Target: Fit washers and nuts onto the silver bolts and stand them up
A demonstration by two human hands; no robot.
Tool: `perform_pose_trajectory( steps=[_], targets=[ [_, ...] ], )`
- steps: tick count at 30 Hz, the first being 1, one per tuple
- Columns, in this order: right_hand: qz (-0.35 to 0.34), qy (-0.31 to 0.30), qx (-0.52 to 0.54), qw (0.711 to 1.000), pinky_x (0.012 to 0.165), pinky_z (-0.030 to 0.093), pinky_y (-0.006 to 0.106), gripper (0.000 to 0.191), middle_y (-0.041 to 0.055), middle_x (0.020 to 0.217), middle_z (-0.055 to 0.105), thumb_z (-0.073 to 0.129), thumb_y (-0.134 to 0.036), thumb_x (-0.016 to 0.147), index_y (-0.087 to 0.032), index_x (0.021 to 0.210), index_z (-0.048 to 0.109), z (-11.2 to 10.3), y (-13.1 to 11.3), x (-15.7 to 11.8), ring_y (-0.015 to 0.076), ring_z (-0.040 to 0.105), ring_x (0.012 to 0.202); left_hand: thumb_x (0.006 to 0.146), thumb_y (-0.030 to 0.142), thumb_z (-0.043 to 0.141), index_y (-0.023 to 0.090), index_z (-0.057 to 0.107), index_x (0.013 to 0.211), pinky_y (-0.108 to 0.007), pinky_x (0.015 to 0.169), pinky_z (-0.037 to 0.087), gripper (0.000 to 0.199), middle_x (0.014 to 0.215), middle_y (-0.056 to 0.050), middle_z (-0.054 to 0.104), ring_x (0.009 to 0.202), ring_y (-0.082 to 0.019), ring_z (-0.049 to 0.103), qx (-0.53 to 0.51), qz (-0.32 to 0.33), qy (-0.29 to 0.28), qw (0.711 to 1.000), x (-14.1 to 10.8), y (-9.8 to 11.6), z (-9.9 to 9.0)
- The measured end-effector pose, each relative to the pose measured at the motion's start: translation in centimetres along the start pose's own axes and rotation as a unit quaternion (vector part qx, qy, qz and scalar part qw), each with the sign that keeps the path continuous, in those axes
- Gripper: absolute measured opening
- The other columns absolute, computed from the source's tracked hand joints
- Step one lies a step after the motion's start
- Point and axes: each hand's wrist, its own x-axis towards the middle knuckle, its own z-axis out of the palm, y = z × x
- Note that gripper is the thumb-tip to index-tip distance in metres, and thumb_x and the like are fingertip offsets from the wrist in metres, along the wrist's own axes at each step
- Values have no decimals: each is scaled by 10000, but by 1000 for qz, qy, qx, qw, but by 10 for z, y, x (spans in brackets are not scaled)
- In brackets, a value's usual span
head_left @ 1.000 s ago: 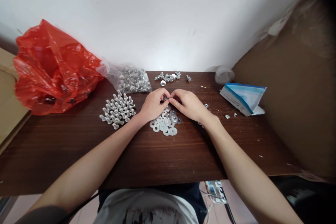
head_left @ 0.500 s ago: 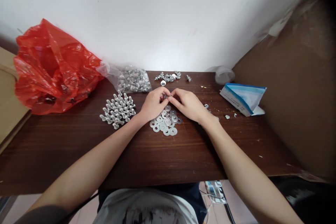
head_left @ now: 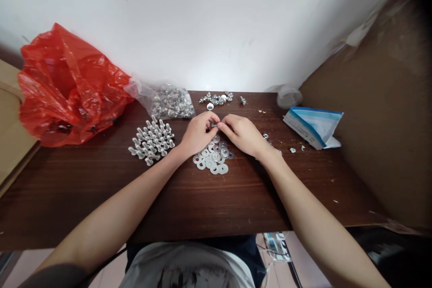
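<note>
My left hand and my right hand meet fingertip to fingertip above the washers. Between the left thumb and fingers is a small metal bolt, mostly hidden. My right thumb and forefinger pinch at its end; whether a nut or washer sits there I cannot tell. Flat washers lie in a loose pile just below the hands. To the left, several bolts stand upright on their heads. Small nuts show beside my right wrist, partly covered by it.
Bolts fitted with washers lie near the wall, with one round metal piece in front. A clear bag of hardware and a red plastic bag are at left. A blue-white pouch, clear cup and cardboard stand right.
My fingers have shifted very slightly around the bolt. Both arms and the things on the table stay where they were.
</note>
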Motion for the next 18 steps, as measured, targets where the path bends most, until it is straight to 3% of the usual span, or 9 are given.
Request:
perform_pose_trajectory(
  steps=[18],
  targets=[
    [-7, -4, -1, 1000, 673, 351, 287, 319, 38, 760, 539, 349, -340, 968, -183, 736, 501, 0, 0, 0, 153, 491, 701, 744, 81, 573, 174, 584, 831, -251, 652, 452, 128, 788, -2, 641, 663, -98, 530, 12, -2, -9, 1000, 0, 2, -1]
  ],
)
